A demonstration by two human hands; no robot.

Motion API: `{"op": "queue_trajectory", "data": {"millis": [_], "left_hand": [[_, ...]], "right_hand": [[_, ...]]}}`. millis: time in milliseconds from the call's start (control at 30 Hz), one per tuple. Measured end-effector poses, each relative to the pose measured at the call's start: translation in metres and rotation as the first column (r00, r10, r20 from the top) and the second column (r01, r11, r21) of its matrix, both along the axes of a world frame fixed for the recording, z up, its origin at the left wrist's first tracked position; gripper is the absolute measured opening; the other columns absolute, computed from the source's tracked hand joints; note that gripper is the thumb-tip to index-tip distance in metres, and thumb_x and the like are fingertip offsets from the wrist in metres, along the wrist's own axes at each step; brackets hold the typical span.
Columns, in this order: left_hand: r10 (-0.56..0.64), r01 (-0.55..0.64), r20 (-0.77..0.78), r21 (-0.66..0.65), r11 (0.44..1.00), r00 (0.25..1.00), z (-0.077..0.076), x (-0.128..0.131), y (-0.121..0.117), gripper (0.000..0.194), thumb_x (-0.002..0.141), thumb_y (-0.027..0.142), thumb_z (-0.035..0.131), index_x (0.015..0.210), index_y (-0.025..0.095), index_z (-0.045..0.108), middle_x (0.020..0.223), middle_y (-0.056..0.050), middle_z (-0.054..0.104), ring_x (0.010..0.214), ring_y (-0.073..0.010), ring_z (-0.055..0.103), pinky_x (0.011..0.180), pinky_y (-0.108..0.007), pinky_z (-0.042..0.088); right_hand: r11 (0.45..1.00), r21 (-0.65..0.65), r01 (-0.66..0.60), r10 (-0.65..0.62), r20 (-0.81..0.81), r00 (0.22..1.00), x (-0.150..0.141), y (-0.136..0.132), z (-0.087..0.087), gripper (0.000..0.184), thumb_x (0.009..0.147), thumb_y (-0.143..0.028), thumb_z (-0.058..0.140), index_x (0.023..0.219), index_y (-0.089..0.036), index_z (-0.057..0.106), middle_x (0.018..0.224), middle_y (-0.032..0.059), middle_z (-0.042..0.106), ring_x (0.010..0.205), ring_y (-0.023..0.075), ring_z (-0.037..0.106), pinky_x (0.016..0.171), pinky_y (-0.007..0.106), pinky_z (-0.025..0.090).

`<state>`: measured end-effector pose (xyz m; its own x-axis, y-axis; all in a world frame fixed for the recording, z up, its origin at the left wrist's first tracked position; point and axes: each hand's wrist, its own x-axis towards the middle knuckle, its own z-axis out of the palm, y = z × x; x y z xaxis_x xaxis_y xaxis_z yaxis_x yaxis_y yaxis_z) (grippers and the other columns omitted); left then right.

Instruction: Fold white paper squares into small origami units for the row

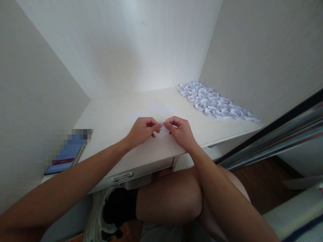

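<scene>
White paper piece [164, 128] located over the counter [108, 124], its outline mostly covered by the fingers. Left hand [141, 131] and right hand [183, 132] each pinch it, thumb to forefinger. Pale sheets [161, 109] just behind barely stand out from the surface. Folded paper pieces [214, 102] crowd the right side; 1 screened device [65, 153], partly pixelated, lies at left.

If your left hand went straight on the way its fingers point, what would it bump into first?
Beyond the paper both hands seem to pinch, the left hand would probably meet the right hand; exact depth is unclear.
</scene>
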<state>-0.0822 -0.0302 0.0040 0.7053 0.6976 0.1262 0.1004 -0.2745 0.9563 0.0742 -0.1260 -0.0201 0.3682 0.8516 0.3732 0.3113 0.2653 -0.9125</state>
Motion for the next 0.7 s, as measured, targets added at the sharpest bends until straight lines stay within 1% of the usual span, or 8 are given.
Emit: {"op": "queue_trajectory", "data": {"millis": [133,300,467,600,700], "left_hand": [[-0.047,0.049,-0.057,0.031,0.998,0.997,0.001,0.000,-0.002,0.043,0.072,0.055,0.086,0.070,0.015,0.071,0.064,-0.005,0.071,0.051,-0.0107,0.059,0.045,-0.021,0.050],[-0.055,0.055,-0.056,0.004,0.998,0.997,0.002,0.000,-0.006,0.046,0.071,0.058,0.086,0.072,0.014,0.073,0.064,-0.006,0.071,0.047,-0.0097,0.056,0.040,-0.020,0.047],[-0.061,0.059,-0.060,-0.043,0.997,0.996,0.007,-0.001,-0.006,0.046,0.072,0.058,0.086,0.072,0.014,0.075,0.065,-0.007,0.071,0.051,-0.0111,0.059,0.042,-0.021,0.049],[-0.041,0.039,-0.037,-0.044,0.998,0.998,0.008,-0.001,-0.007,0.044,0.071,0.056,0.087,0.070,0.014,0.074,0.064,-0.006,0.070,0.054,-0.0120,0.060,0.043,-0.021,0.050],[-0.059,0.057,-0.013,-0.087,0.995,0.998,0.006,-0.001,-0.008,0.042,0.071,0.055,0.088,0.074,0.014,0.075,0.070,-0.007,0.072,0.061,-0.0137,0.063,0.045,-0.021,0.052]], "right_hand": [[1.000,-0.009,-0.025,0.025,0.052,0.998,-0.003,-0.002,0.002,0.014,0.089,-0.031,0.066,0.081,-0.021,0.072,0.082,0.0032,0.075,0.077,0.0170,0.066,0.066,0.028,0.049],[0.999,0.019,0.044,-0.046,0.113,0.993,-0.007,-0.004,0.003,0.014,0.090,-0.027,0.064,0.078,-0.021,0.071,0.080,0.0026,0.075,0.077,0.0173,0.067,0.069,0.030,0.049],[0.992,0.071,0.108,-0.112,0.061,0.992,-0.012,-0.003,0.003,0.016,0.090,-0.028,0.064,0.077,-0.021,0.070,0.081,0.0031,0.075,0.076,0.0175,0.066,0.068,0.030,0.048],[0.991,0.058,0.119,-0.120,0.004,0.993,-0.016,-0.001,0.003,0.015,0.089,-0.029,0.065,0.077,-0.021,0.069,0.082,0.0031,0.075,0.076,0.0175,0.066,0.068,0.030,0.049],[0.990,0.067,0.124,-0.121,-0.050,0.991,-0.016,-0.001,0.003,0.015,0.088,-0.030,0.066,0.077,-0.021,0.069,0.080,0.0030,0.075,0.074,0.0174,0.066,0.067,0.030,0.050]]}}
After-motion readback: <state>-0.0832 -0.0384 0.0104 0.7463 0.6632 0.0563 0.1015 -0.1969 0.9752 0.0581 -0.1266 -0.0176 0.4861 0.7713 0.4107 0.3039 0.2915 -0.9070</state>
